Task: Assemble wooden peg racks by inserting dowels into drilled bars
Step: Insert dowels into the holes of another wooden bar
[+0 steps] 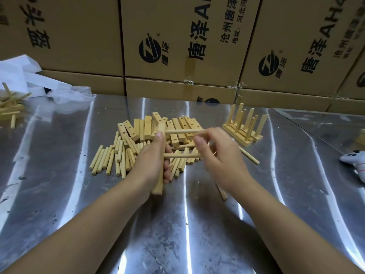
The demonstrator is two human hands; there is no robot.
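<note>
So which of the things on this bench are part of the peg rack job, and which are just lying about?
Part of the job:
- bar in the left hand, two dowels already in it
- right hand on the upper dowel
- loose dowels
- drilled bars
- finished racks

Lying about:
- cardboard boxes
- plastic bag
- small white toy

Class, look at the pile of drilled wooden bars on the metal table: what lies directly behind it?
Behind the pile of bars comes bare metal table, then stacked cardboard boxes. The left hand and right hand cover the pile's near side, so what lies there cannot be seen.
</note>
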